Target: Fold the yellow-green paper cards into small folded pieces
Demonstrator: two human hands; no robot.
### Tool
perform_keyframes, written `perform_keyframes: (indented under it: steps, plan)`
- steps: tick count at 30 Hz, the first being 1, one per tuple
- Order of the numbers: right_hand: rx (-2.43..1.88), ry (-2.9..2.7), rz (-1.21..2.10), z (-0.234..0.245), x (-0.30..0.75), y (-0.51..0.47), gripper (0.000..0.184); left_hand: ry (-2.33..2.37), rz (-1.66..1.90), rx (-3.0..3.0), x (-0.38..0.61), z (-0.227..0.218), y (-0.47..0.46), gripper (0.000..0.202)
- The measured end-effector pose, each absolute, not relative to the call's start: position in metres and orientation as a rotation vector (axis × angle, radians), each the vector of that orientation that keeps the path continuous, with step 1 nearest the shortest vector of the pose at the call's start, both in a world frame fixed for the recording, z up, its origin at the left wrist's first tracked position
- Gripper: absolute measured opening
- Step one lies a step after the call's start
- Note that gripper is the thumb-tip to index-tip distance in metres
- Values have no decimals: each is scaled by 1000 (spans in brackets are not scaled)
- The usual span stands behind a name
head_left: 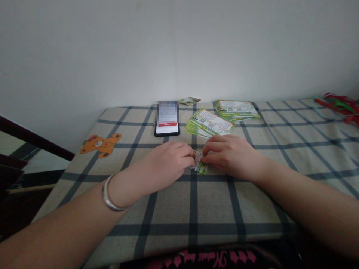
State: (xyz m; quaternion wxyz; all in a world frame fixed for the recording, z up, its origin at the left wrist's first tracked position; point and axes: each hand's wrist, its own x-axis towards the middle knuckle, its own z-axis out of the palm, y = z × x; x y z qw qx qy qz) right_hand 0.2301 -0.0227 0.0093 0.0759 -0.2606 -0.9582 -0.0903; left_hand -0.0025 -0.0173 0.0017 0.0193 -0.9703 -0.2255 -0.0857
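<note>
Between my two hands is a small piece of folded green and white printed paper [199, 167], low over the checked tablecloth. My left hand [172, 160], with a silver bangle at the wrist, pinches its left side. On its right side the fingers of my right hand [228, 155] are closed on it. Part of the paper is hidden behind the fingertips. Just beyond my hands lies a fanned stack of green and white printed leaflets [209, 123]. A second leaflet stack [238, 109] rests farther back to the right.
A phone [167, 129] with a lit screen lies behind my left hand. Near the wall [179, 48] sits a folded paper piece [190, 100]. A bear cutout [101, 145] is at the table's left, and red and green strips [340, 105] lie at the far right.
</note>
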Motion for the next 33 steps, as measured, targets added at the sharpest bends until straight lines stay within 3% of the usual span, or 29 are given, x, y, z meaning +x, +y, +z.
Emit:
perform_keyframes:
  steps: [33]
  plan:
    - [-915, -2725, -79, 10, 246, -16, 17, -601, -233, -3012, -13, 14, -18, 26]
